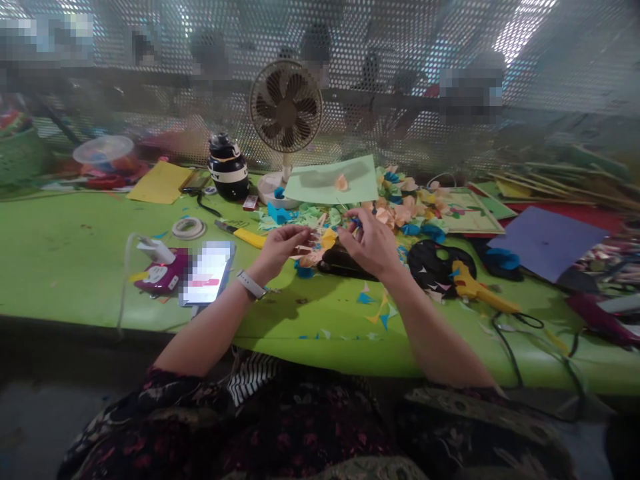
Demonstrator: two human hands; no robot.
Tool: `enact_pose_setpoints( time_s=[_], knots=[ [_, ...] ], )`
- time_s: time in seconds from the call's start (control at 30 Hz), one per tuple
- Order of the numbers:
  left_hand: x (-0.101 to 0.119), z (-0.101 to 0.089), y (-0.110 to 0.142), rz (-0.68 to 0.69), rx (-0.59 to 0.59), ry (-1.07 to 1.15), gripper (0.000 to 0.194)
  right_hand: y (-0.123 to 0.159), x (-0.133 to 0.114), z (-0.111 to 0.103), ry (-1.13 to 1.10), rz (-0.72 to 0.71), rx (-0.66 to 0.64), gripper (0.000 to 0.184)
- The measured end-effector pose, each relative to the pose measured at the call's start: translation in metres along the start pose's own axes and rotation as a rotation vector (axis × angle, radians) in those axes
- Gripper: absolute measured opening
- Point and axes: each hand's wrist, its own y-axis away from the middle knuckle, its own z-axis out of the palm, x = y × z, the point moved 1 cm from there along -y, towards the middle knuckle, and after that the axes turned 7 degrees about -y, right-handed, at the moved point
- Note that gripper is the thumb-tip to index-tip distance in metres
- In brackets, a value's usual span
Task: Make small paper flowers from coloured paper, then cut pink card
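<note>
Head view; clock directions are taken from the gap between the hands, 12 pointing away from the person.

1. Left hand [286, 248]: thumb and fingertips drawn together above the table [75, 247]; whether anything is gripped cannot be told.
2. Right hand [373, 241]: fingers curled, a small blue piece [356, 223] showing at the fingertips; whether it is gripped cannot be told.
3. Yellow paper piece [329, 239]: at the dial's centre, between the hands.
4. Paper petals [400, 212]: peach, blue and green, heaped at 2 o'clock.
5. Pale green sheet [310, 183]: at 12 o'clock, bearing one peach petal [341, 182].
6. Fan [286, 113]: between 11 and 12 o'clock, upright.
7. Black bottle [229, 172]: at 10 o'clock.
8. Yellow cutter [249, 237] and, farther out, tape roll [176, 229]: near 9 o'clock.
9. Phone [213, 273]: between 8 and 9 o'clock, screen lit.
10. Yellow glue gun [480, 292]: between 3 and 4 o'clock.
</note>
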Motion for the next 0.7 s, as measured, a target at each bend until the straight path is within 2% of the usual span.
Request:
enact_pose_setpoints(
  time_s=[0.1,0.27,0.5,0.7],
  knots=[
    [0.001,0.001,0.001,0.005,0.039,0.042,0.03,0.005,-0.006,0.006,-0.033,-0.03,-0.091,0.027],
    [0.002,0.004,0.004,0.037,0.033,0.056,0.032,0.011,-0.007,0.025,0.084,-0.087,-0.218,0.032],
    [0.004,0.006,0.006,0.034,-0.038,0.067,0.037,0.008,0.0,0.027,0.062,-0.143,-0.223,0.033],
    [0.003,0.007,0.007,0.067,0.011,0.007,0.031,0.007,-0.001,0.025,-0.029,-0.172,-0.236,0.034]
  ],
)
